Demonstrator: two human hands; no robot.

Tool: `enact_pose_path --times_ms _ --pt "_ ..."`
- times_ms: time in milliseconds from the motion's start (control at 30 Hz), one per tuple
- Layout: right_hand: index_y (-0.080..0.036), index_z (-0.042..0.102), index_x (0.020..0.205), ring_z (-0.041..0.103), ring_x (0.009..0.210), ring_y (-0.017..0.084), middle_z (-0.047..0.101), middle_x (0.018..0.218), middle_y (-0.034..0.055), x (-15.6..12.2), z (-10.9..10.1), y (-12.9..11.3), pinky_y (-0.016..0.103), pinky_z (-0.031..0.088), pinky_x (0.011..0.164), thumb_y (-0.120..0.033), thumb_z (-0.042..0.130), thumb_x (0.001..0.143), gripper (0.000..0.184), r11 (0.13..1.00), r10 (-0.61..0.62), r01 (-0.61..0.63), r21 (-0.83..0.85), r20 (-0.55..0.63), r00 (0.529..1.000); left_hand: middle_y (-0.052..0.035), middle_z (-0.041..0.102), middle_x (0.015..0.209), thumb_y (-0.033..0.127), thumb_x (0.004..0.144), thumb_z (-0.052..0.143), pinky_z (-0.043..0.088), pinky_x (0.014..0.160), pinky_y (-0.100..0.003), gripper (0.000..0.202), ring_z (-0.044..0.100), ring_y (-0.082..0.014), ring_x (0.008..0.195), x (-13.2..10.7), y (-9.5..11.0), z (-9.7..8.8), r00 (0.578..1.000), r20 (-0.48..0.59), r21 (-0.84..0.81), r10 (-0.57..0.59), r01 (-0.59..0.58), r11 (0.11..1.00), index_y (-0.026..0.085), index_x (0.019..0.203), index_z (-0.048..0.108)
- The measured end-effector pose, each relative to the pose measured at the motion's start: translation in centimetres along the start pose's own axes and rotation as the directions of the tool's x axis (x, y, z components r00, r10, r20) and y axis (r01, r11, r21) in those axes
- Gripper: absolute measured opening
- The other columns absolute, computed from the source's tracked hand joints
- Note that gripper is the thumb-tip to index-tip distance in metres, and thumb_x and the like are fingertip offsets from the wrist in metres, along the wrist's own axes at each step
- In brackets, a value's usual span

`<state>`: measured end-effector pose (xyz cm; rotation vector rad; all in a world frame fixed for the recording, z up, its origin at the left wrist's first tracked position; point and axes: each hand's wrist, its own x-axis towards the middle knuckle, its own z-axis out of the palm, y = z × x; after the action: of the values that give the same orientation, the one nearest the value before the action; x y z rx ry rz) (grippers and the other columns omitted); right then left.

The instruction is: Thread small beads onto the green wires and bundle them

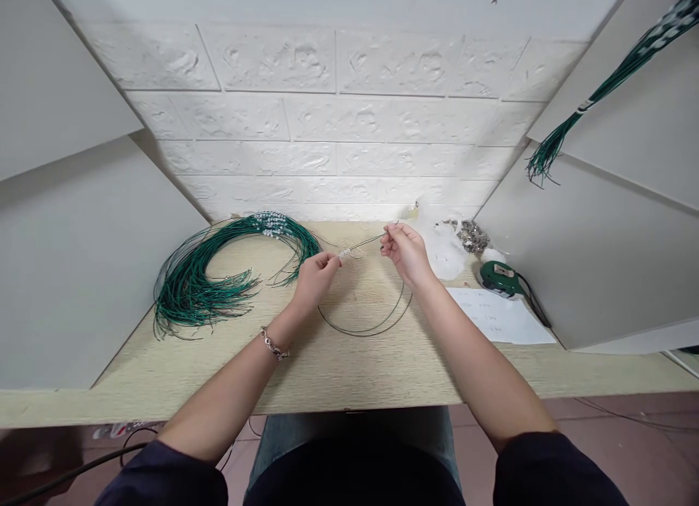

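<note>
Between my two hands runs a thin dark green cord (367, 241), with a small cluster of whitish beads or knotting (344, 254) on it at my left fingertips. My left hand (318, 273) pinches the cord beside that cluster, and a silver bracelet sits on the wrist. Higher and to the right, my right hand (405, 253) pinches the cord's dark ends between thumb and fingers. The rest of the cord hangs in a loop (360, 334) below the hands, over the table. A pale thin thread loop (356, 253) shows next to the beads.
A large bundle of green cords (191, 295) with white beads curves over the table's left side. At right are clear plastic bags (445, 251), a pile of metal pieces (472, 236), a green tape measure (499, 279) and a written paper (496, 317). Another cord bundle (606, 91) hangs upper right.
</note>
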<state>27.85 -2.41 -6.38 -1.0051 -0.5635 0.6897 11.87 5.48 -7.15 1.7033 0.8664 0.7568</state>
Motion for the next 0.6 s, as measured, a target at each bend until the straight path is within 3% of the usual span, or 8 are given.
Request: enact_pose_path --times_ms 100,300,467,600 --pt "-0.016 0.055 0.072 0.048 0.045 0.005 0.056 0.057 -0.0036 -0.08 0.02 -0.19 0.016 0.040 0.044 -0.037 0.065 0.066 0.024 1.000 0.008 -0.007 -0.015 0.030 1.000 0.0052 0.035 0.045 0.033 0.070 0.052 0.020 0.041 -0.020 0.022 0.029 -0.0068 0.043 0.04 0.06 -0.12 0.998 -0.023 0.031 0.056 -0.056 0.998 0.015 0.061 0.062" --pt "-0.016 0.055 0.069 0.050 0.046 0.006 0.058 0.057 -0.0026 -0.11 0.15 -0.23 0.017 0.042 0.045 -0.034 0.069 0.062 0.024 0.999 0.042 -0.039 -0.037 0.080 0.996 0.0049 0.038 0.047 0.040 0.071 0.054 0.026 0.041 -0.020 0.030 0.029 -0.0070 0.043 0.18 -0.21 -0.05 0.999 -0.015 -0.034 0.041 -0.041 0.999 0.015 0.077 0.067" --pt "-0.014 0.056 0.065 0.048 0.043 0.006 0.056 0.051 -0.0022 -0.08 0.39 0.08 0.017 0.040 0.043 -0.035 0.071 0.058 0.027 0.996 0.048 -0.047 -0.070 0.020 0.999 0.0032 0.043 0.051 0.038 0.071 0.055 0.028 0.041 -0.019 0.028 0.034 -0.0073 0.046 0.13 -0.52 0.24 0.999 -0.012 -0.030 0.032 -0.032 0.999 0.014 0.074 0.067" --pt "-0.014 0.059 0.081 0.051 0.046 0.005 0.060 0.058 -0.0028 0.04 0.38 0.06 0.016 0.043 0.048 -0.031 0.067 0.061 0.027 0.998 0.025 -0.026 -0.054 -0.017 1.000 0.0031 0.045 0.052 0.036 0.071 0.052 0.027 0.038 -0.019 0.024 0.035 -0.0071 0.042 0.13 -0.68 0.30 1.000 -0.027 -0.100 -0.006 0.003 0.995 0.015 0.072 0.063"
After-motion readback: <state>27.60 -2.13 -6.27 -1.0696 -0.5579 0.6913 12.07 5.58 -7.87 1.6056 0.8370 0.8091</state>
